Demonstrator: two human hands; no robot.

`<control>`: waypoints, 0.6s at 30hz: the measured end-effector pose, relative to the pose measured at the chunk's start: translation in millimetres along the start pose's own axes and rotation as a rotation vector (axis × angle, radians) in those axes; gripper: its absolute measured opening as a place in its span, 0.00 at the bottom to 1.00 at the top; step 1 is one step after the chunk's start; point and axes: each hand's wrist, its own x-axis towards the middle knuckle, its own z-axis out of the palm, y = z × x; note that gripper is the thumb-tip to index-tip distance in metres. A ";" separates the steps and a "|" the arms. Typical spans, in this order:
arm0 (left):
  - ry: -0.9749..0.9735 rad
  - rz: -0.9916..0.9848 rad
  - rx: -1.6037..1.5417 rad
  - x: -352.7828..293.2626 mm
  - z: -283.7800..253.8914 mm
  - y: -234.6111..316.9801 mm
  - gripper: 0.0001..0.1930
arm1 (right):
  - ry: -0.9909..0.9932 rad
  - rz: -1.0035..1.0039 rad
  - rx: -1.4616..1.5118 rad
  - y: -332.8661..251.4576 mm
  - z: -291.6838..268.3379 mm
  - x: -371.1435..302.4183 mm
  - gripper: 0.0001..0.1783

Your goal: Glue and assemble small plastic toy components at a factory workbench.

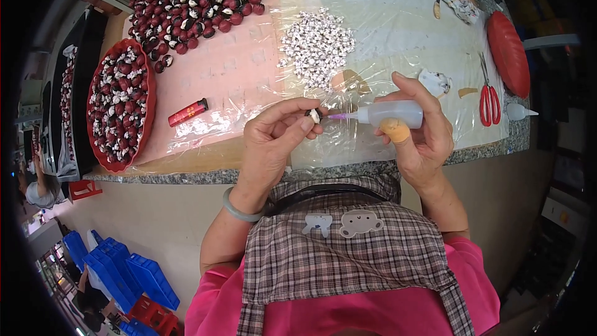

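Note:
Between the fingertips of my left hand (277, 134) is a small black-and-white piece (314, 116). My right hand (426, 130) grips a translucent squeeze bottle (395, 114) on its side, with an orange cover on the thumb. The bottle's thin purple nozzle points left, its tip at or very near the small piece; I cannot tell whether they touch. Beyond my hands lies a heap of small white pieces (318, 46) with dark marks. Farther left spreads a large pile of dark red, black and white balls (193, 3).
A red scalloped tray (151, 109) full of similar balls and white pieces stands at the left. Nearby lies a red lighter (188, 112). On the right are red-handled scissors (490, 104), another red tray (509, 55), a small white bottle (520, 112) and a stained cloth (435, 83).

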 end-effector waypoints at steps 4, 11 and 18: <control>0.015 -0.014 0.018 0.0 1.6 0.4 0.12 | -0.007 -0.014 -0.045 -0.1 0.9 0.0 0.24; 0.017 -0.010 0.007 -0.2 1.5 0.2 0.12 | -0.008 -0.018 -0.072 -1.5 2.3 0.7 0.24; 0.023 -0.035 0.030 -0.1 0.6 -0.3 0.12 | 0.007 -0.108 -0.152 -4.2 5.7 4.5 0.25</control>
